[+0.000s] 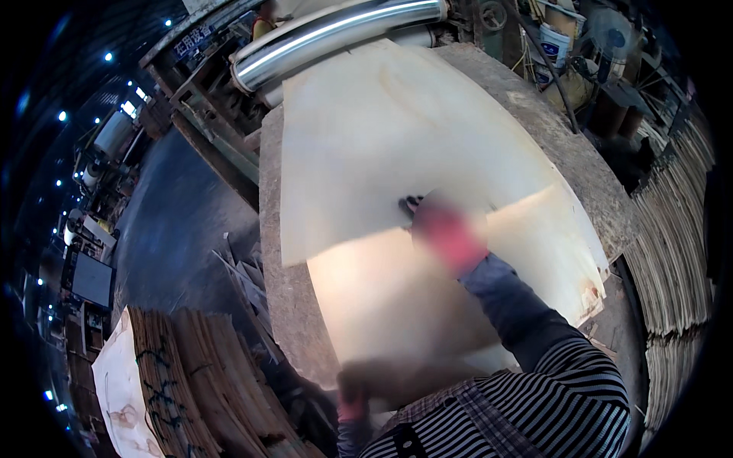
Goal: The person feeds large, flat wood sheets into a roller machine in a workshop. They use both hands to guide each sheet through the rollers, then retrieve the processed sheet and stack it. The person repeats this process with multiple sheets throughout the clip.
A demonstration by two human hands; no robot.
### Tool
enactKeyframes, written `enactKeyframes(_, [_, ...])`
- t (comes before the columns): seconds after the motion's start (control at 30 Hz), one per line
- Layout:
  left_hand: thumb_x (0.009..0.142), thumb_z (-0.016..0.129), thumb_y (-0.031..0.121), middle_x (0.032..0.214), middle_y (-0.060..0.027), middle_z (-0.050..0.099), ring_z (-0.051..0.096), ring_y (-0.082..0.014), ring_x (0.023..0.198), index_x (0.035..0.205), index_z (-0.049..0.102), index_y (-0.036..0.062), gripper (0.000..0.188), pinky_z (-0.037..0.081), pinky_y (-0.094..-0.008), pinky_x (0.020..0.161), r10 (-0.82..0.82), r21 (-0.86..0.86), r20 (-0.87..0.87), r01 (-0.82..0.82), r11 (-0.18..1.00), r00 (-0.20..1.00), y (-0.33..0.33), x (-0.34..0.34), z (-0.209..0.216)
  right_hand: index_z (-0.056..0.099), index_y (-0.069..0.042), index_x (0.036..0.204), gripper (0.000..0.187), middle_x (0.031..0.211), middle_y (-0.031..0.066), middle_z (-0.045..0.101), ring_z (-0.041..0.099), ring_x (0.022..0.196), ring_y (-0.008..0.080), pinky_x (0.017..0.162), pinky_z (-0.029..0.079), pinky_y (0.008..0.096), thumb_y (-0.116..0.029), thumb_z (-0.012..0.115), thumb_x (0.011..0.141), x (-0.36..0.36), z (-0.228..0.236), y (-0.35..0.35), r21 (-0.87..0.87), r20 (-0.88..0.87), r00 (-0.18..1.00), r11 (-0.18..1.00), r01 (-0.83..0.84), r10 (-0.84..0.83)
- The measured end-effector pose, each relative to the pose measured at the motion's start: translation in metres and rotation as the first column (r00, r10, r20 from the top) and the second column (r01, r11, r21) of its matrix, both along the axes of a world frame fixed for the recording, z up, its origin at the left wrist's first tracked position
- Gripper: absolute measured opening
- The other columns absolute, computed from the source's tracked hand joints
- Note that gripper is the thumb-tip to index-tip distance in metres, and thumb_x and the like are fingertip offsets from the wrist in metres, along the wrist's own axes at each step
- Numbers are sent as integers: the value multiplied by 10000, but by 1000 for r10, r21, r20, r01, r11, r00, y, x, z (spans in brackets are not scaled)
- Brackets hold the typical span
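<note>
A large pale veneer sheet lies on a rough grey table and overlaps a second pale sheet nearer to me. My right hand, in a red glove and blurred by motion, reaches out on a dark sleeve and grips the upper sheet at its near edge. My left hand, also gloved and heavily blurred, is low down at the near edge of the lower sheet. Whether it holds that edge is unclear. A dark smear of motion spreads beside it.
A shiny metal roller runs across the far end of the table. Stacks of veneer strips stand at the lower left and along the right. A white bucket and a fan are at the back right. Dark floor lies to the left.
</note>
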State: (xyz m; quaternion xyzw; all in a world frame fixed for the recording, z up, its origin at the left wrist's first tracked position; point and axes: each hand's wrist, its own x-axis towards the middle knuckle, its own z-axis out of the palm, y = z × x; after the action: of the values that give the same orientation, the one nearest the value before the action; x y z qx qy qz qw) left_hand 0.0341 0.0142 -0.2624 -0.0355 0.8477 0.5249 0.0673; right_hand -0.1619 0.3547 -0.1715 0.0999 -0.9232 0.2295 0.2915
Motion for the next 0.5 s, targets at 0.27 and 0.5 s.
enactKeyframes(0.27, [820, 521, 301, 1283, -185, 364, 371, -240, 1182, 1272, 313, 6, 579, 329, -296, 939, 70, -46, 56, -68, 997, 996, -25, 0, -2, 368, -74, 1233, 535, 1219, 144, 399, 335, 1164, 301, 980, 202, 497, -320, 502, 777, -33, -51, -27, 194, -33, 991, 972, 135, -132])
enactKeyframes(0.5, [849, 425, 401, 1280, -206, 348, 347, -318, 1182, 1280, 288, 14, 595, 309, -345, 958, -61, -297, -20, 52, 953, 998, -24, -4, -9, 343, -101, 1268, 595, 1236, 180, 378, 312, 1177, 339, 1001, 156, 500, -400, 493, 775, 165, -30, -36, 103, 470, 877, 980, -170, 102])
